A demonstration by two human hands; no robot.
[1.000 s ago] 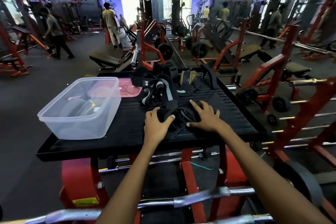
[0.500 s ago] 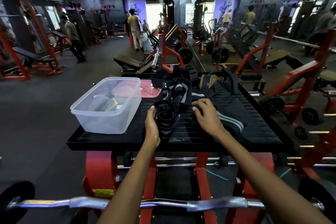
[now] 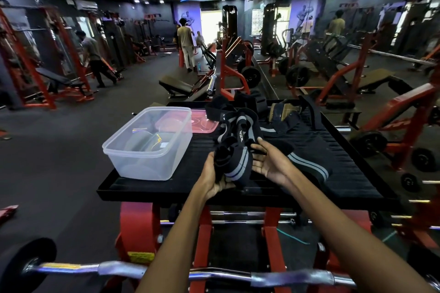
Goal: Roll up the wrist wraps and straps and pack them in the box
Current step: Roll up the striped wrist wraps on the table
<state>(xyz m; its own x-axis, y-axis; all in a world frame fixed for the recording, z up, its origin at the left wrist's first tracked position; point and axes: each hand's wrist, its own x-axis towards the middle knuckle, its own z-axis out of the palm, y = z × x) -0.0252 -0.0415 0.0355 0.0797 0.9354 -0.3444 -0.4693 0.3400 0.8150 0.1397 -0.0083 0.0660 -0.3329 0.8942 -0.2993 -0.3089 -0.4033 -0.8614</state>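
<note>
While my left hand (image 3: 212,179) cups a rolled black wrist wrap (image 3: 234,164) with grey stripes, its fingers curled round the underside of the bundle, my right hand (image 3: 269,162) lies palm up just beside it, fingers spread and relaxed, the fingertips (image 3: 258,147) touching the roll's right side and the dark strap end that trails off it. I hold the roll just above the near edge of the black ribbed tray top (image 3: 297,188), roughly at the middle of that edge. A flat length of the same striped wrap (image 3: 307,164) runs out from under my right hand toward the tray's near right corner. Behind my hands, toward the far edge, lies a loose heap of black straps (image 3: 238,123), some with grey bands, and right of it a tan and black piece (image 3: 284,112) whose kind I cannot tell. The clear plastic box (image 3: 148,143) stands at the tray's left edge, open at the top, with a couple of dark rolled items showing dimly through its wall. Its pink lid (image 3: 202,122) lies flat behind it, touching the box's far right corner. Below the tray are red frame legs (image 3: 137,228), and a chrome curl bar (image 3: 166,271) crosses the bottom of my view. Farther off, people (image 3: 187,43) stand among red machines.
</note>
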